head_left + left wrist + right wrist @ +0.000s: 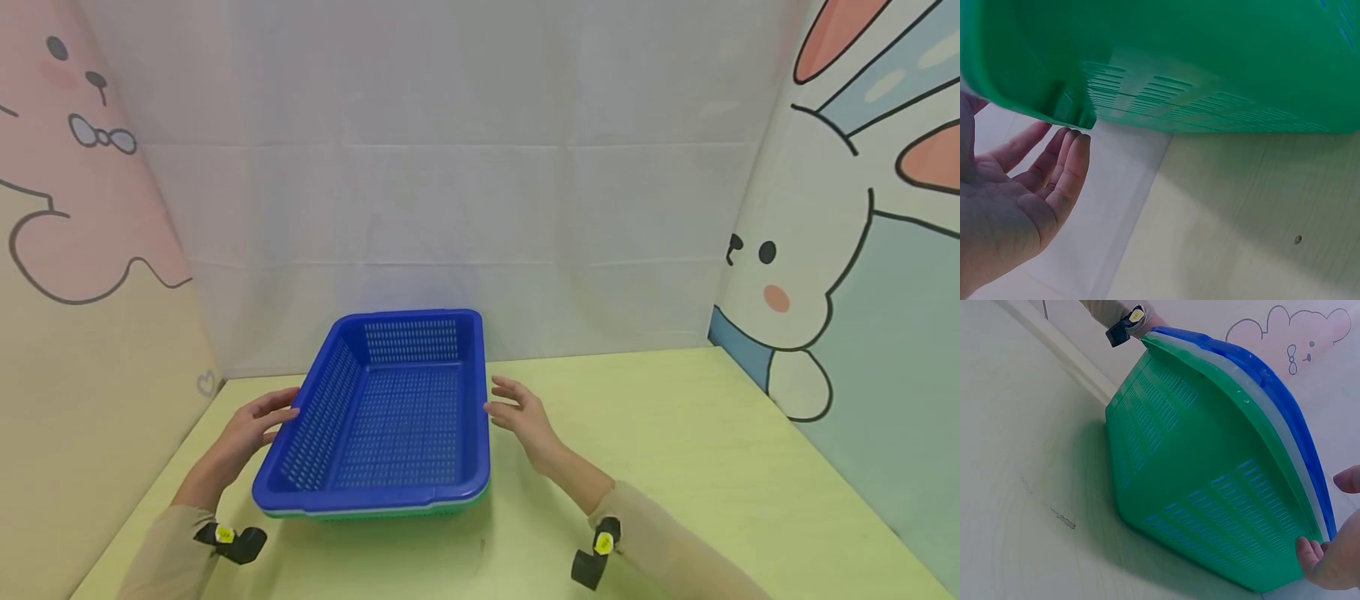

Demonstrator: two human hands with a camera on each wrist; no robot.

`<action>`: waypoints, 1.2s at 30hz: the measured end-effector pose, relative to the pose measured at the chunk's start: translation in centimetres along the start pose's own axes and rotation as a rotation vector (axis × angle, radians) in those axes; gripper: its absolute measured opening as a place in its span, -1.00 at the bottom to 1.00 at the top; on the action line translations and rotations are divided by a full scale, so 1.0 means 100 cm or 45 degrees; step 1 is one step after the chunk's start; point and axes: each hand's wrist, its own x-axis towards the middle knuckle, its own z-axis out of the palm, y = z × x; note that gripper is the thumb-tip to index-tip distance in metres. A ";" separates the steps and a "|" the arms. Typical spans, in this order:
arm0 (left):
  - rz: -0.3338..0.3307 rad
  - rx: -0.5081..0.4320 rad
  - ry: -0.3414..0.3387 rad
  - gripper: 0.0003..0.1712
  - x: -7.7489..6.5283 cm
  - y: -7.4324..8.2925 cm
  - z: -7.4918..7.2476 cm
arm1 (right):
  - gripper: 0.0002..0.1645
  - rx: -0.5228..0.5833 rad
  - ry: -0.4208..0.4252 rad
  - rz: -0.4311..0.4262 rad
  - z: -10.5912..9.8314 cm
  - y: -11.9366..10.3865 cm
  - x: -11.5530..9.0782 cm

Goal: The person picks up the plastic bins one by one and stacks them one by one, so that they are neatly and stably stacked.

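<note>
A stack of nested plastic baskets fills the middle of the head view: a blue basket point(397, 425) on top, a thin white rim point(1272, 412) below it, and a green basket point(1210, 456) at the bottom. At the left side of the stack, my left hand point(251, 429) has loosely bent fingers, their tips touching the underside of the green rim point(1029, 112). Across from it, my right hand point(528, 421) is at the right side. Its fingertips are at the green rim, while the thumb point(1349, 480) stands apart from the blue rim. The blue basket has nothing in it.
The stack stands on a pale yellow-green table point(637, 433), close to the white back wall point(465, 208). Side walls with cartoon animals stand left and right. Each sleeve carries a small black camera point(596, 554) at the wrist.
</note>
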 end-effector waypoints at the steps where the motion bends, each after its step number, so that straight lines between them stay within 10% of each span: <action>1: -0.005 -0.004 0.003 -0.26 0.001 -0.001 0.000 | -0.40 0.000 0.001 0.003 0.000 0.001 0.001; 36: -0.034 -0.118 0.033 -0.25 0.008 -0.006 0.005 | -0.43 -0.002 -0.078 0.068 0.005 -0.008 0.005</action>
